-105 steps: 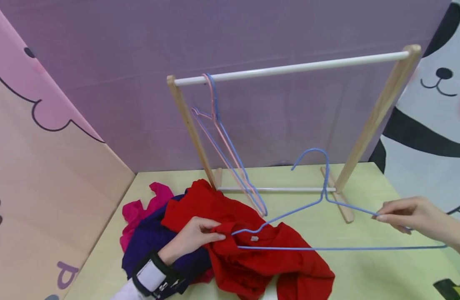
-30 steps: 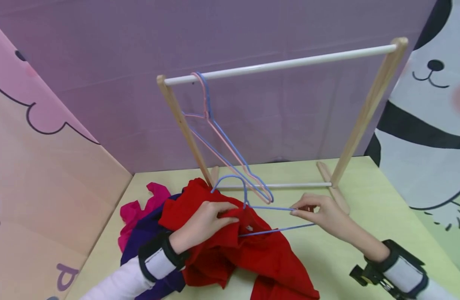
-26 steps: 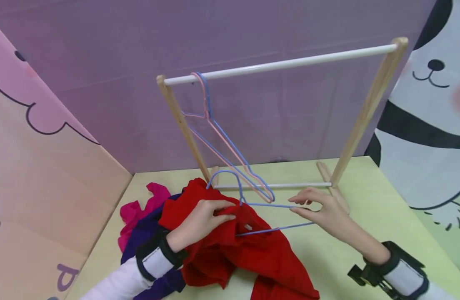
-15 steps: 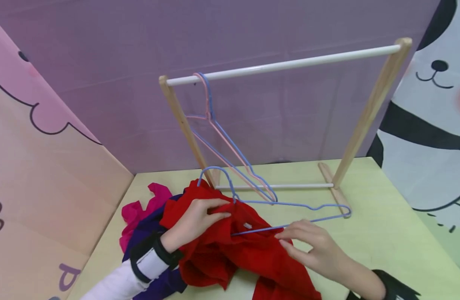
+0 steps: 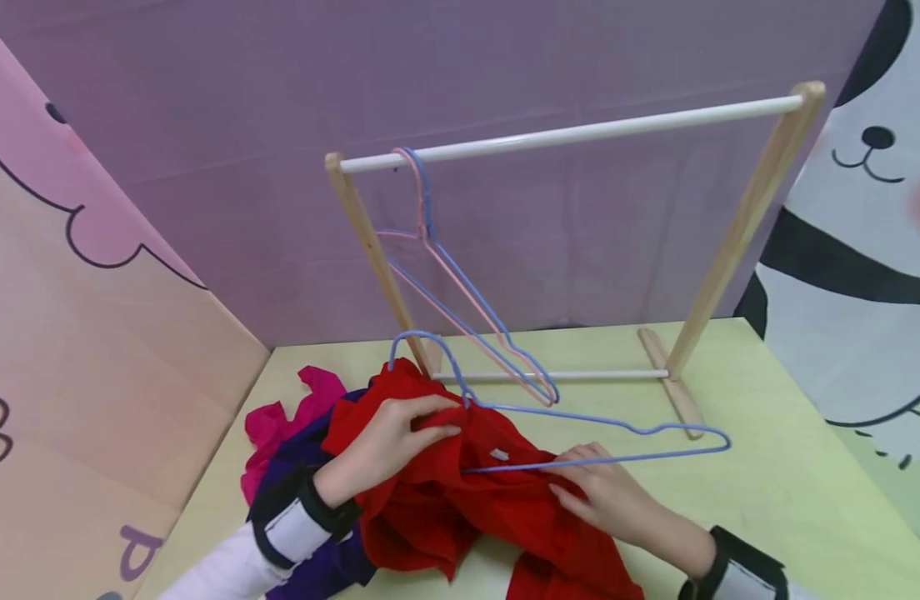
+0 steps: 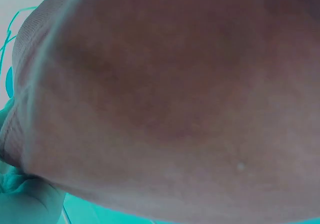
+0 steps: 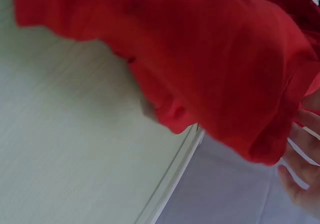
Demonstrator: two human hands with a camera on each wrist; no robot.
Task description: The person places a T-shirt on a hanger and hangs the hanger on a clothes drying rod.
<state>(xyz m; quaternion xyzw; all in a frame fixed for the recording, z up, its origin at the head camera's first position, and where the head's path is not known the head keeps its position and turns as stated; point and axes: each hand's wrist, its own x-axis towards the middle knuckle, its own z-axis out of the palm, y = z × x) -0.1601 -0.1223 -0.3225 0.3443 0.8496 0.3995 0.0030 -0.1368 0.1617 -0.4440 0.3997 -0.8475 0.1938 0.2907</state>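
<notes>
My left hand (image 5: pixel 396 437) pinches the red shirt (image 5: pixel 430 492) near its neckline between thumb and fingers. One end of a blue hanger (image 5: pixel 610 417) runs into the shirt's neck opening and is hidden there; its other end sticks out to the right, its hook (image 5: pixel 422 333) up. A small white label (image 5: pixel 499 455) shows inside the neck. My right hand (image 5: pixel 602 496) touches the shirt's right neck edge, below the hanger's bottom bar, thumb and fingers apart. In the right wrist view, red cloth (image 7: pixel 210 69) reaches the fingers (image 7: pixel 302 139). Skin and cloth nearly fill the left wrist view.
A rack with a white rail (image 5: pixel 580 133) and wooden posts (image 5: pixel 748 225) stands at the back. A pink hanger (image 5: pixel 460 275) and a blue one hang at its left end. Dark blue (image 5: pixel 302 467) and bright pink cloth (image 5: pixel 280 425) lie left of the shirt on the pale table (image 5: pixel 790 475).
The blue hanger's left end has gone into the shirt's neck. My right hand has let go of the hanger and moved down-left to the neck edge. My left hand keeps its pinch.
</notes>
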